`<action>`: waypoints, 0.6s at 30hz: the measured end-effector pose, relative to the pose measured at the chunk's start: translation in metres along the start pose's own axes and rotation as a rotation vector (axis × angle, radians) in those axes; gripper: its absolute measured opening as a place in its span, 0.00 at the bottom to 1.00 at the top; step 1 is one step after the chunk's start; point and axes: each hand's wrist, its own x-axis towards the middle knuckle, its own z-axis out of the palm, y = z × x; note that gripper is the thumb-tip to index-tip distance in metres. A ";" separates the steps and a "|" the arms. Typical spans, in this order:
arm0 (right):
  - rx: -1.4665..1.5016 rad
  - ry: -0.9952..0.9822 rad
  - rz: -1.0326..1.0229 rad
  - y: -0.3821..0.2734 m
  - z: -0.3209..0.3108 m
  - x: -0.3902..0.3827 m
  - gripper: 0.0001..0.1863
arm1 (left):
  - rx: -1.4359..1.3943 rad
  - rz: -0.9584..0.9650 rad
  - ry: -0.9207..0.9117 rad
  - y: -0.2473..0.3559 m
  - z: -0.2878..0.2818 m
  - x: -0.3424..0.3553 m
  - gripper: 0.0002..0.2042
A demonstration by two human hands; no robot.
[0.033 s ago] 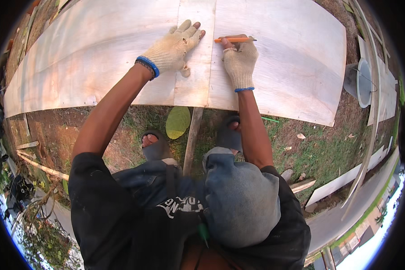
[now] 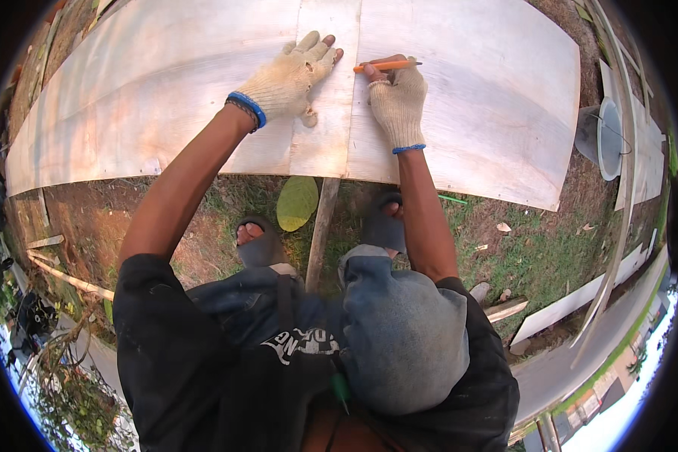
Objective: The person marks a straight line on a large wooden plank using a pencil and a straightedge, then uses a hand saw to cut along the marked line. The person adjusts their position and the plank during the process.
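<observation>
A pale plywood sheet (image 2: 474,128) spreads out in front of me, with a lighter, narrow lengthwise strip (image 2: 322,147) near its middle. My left hand (image 2: 297,75), in a worn cream knit glove with bare fingertips, lies flat across the strip, fingers spread. To its right, beside the strip's right edge, my right hand (image 2: 399,98) wears a matching glove. It grips a slim orange pencil (image 2: 384,66) between thumb and fingers, held almost level just over the wood. One end of the pencil is dark and points right; the other reaches the seam line.
A wooden stick (image 2: 322,233) runs from under the sheet between my sandalled feet, beside a big yellow-green leaf (image 2: 297,203). At right stand a grey bucket (image 2: 601,139) and long thin boards (image 2: 580,301). Bamboo pieces (image 2: 71,277) lie on the ground at left.
My right hand with the pencil has shifted slightly left, toward the seam line. The left hand stays in place on the plywood.
</observation>
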 end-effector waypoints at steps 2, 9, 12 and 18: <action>-0.003 0.015 -0.022 0.002 0.001 0.001 0.15 | 0.022 0.014 0.034 -0.005 0.003 0.001 0.61; 0.077 0.023 0.093 0.006 0.003 0.005 0.10 | 0.034 -0.007 0.043 -0.011 0.009 0.003 0.62; 0.095 0.044 0.100 0.015 0.008 0.003 0.10 | 0.009 -0.013 0.047 -0.010 0.008 0.002 0.61; 0.133 -0.017 0.032 0.011 0.001 -0.006 0.10 | -0.001 -0.028 0.027 -0.011 0.007 0.002 0.60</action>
